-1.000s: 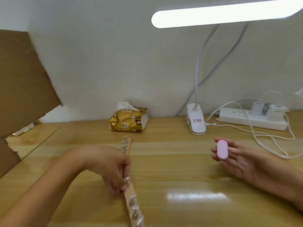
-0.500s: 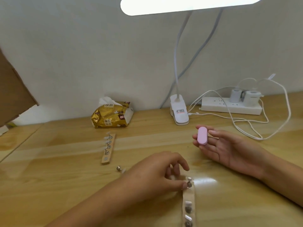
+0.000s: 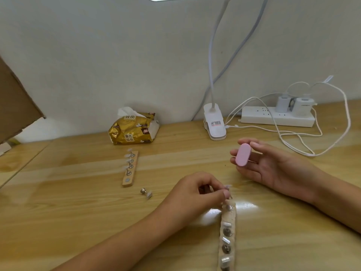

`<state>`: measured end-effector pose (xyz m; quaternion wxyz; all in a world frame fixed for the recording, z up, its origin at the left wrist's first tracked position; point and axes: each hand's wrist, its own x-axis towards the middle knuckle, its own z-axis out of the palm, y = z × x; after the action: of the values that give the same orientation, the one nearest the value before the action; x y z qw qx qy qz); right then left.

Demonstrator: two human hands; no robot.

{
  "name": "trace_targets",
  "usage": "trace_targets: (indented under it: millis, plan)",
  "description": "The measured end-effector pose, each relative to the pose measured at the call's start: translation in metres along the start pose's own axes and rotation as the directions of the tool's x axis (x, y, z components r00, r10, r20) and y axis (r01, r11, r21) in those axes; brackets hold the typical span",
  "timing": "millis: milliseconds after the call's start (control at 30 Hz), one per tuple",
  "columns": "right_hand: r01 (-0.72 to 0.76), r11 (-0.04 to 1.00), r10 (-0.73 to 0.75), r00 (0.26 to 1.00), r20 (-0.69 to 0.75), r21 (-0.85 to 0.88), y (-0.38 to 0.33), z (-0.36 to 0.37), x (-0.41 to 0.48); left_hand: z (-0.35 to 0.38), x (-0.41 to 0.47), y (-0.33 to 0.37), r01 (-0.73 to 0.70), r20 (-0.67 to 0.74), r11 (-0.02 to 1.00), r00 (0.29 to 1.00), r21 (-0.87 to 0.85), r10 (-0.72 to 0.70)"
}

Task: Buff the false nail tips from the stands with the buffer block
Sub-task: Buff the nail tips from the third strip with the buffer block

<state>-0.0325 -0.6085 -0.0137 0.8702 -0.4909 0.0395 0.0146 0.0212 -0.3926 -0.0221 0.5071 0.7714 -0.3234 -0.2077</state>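
My right hand (image 3: 273, 169) holds the pink buffer block (image 3: 243, 154) between thumb and fingers, just above the desk at the right. My left hand (image 3: 197, 194) pinches a clear nail tip on its metal peg (image 3: 227, 189) right above the top end of the near wooden stand (image 3: 228, 218). That stand carries several more pegs with nail tips down to the frame's bottom edge. A second wooden stand (image 3: 130, 169) with several nail tips lies farther left. One loose peg with a nail tip (image 3: 146, 192) lies on the desk between them.
A gold tissue pack (image 3: 134, 130) sits at the back of the wooden desk. A white clip lamp base (image 3: 214, 124) and a power strip (image 3: 277, 118) with chargers and looping white cables stand at the back right. A cardboard sheet (image 3: 15, 106) leans at the left.
The view has shifted, so everything sits lower and more to the right. My left hand has lifted the peg with its nail tip slightly off the near stand's top end. The right hand keeps the block.
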Motion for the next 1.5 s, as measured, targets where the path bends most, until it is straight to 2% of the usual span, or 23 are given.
trace_targets:
  millis: [67,133,200,267,367,533,600,667,800,833,867,967,1000,1100,1133,1167,1233,1267,1367,1400,1467,1500]
  plan:
    - [0.096,0.993,-0.098,0.995,-0.027,-0.076,0.003,0.003,-0.003,0.001,-0.002,0.0,-0.04,-0.094,0.987,0.995,-0.156,0.025]
    - [0.252,0.933,-0.269,0.962,-0.034,-0.256,0.01,0.007,-0.009,0.002,-0.004,0.001,-0.086,-0.173,0.937,0.985,-0.34,0.028]
    - [0.381,0.793,-0.431,0.902,0.004,-0.476,0.019,0.013,-0.015,0.005,-0.005,0.001,-0.099,-0.2,0.857,0.98,-0.506,-0.004]
    - [0.465,0.676,-0.519,0.851,0.079,-0.571,0.028,0.021,-0.019,0.008,-0.006,-0.001,-0.097,-0.19,0.803,0.981,-0.589,-0.022]
    - [0.513,0.604,-0.547,0.824,0.151,-0.61,0.035,0.025,-0.019,0.009,-0.004,-0.004,-0.08,-0.157,0.83,0.988,-0.552,-0.009]
    - [0.537,0.622,-0.573,0.808,0.137,-0.57,0.033,0.025,-0.022,0.01,-0.002,-0.005,-0.1,-0.11,0.889,0.992,-0.447,0.056]
    - [0.558,0.575,-0.575,0.796,0.19,-0.599,0.032,0.025,-0.023,0.011,-0.003,-0.005,-0.108,-0.1,0.895,0.992,-0.433,0.071]
    - [0.581,0.459,-0.584,0.767,0.265,-0.673,0.033,0.023,-0.023,0.01,-0.003,-0.004,-0.115,-0.102,0.896,0.992,-0.428,0.079]
    - [0.645,0.072,-0.576,0.65,0.496,-0.761,0.034,0.022,-0.023,0.011,-0.004,-0.003,-0.148,-0.096,0.906,0.988,-0.395,0.12]
    - [0.652,0.038,-0.554,0.645,0.527,-0.758,0.035,0.022,-0.023,0.011,-0.005,-0.002,-0.149,-0.09,0.908,0.988,-0.391,0.124]
    - [0.65,0.041,-0.544,0.652,0.529,-0.759,0.036,0.022,-0.023,0.011,-0.005,-0.002,-0.148,-0.084,0.909,0.989,-0.389,0.125]
    - [0.596,0.198,-0.55,0.724,0.415,-0.778,0.035,0.022,-0.021,0.009,-0.004,-0.001,-0.117,-0.067,0.915,0.993,-0.387,0.098]
    - [0.591,0.214,-0.55,0.731,0.404,-0.778,0.034,0.022,-0.021,0.009,-0.004,-0.001,-0.113,-0.064,0.916,0.993,-0.384,0.096]
    - [0.64,0.074,-0.541,0.67,0.508,-0.765,0.036,0.023,-0.024,0.009,-0.004,-0.002,-0.136,-0.06,0.918,0.991,-0.371,0.122]
    - [0.641,0.077,-0.541,0.67,0.508,-0.763,0.036,0.023,-0.024,0.01,-0.004,-0.002,-0.138,-0.061,0.92,0.99,-0.368,0.124]
    - [0.618,0.128,-0.546,0.697,0.465,-0.776,0.036,0.023,-0.023,0.009,-0.004,-0.002,-0.136,-0.058,0.921,0.991,-0.365,0.123]
    - [0.553,0.318,-0.545,0.771,0.329,-0.77,0.033,0.022,-0.022,0.009,-0.004,-0.001,-0.13,-0.051,0.929,0.991,-0.346,0.12]
    - [0.535,0.369,-0.539,0.789,0.293,-0.76,0.033,0.022,-0.022,0.009,-0.004,0.0,-0.13,-0.049,0.933,0.991,-0.334,0.121]
    - [0.561,0.265,-0.54,0.76,0.361,-0.784,0.035,0.022,-0.025,0.01,-0.004,-0.001,-0.135,-0.043,0.941,0.991,-0.31,0.128]
    - [0.549,0.281,-0.537,0.77,0.345,-0.787,0.035,0.021,-0.024,0.01,-0.004,-0.001,-0.135,-0.046,0.941,0.991,-0.309,0.127]
    - [0.494,0.425,-0.5,0.827,0.258,-0.759,0.033,0.022,-0.023,0.01,-0.004,-0.001,-0.137,-0.052,0.936,0.991,-0.325,0.127]
    - [0.478,0.465,-0.485,0.842,0.237,-0.745,0.033,0.021,-0.023,0.011,-0.003,-0.001,-0.137,-0.054,0.932,0.99,-0.335,0.126]
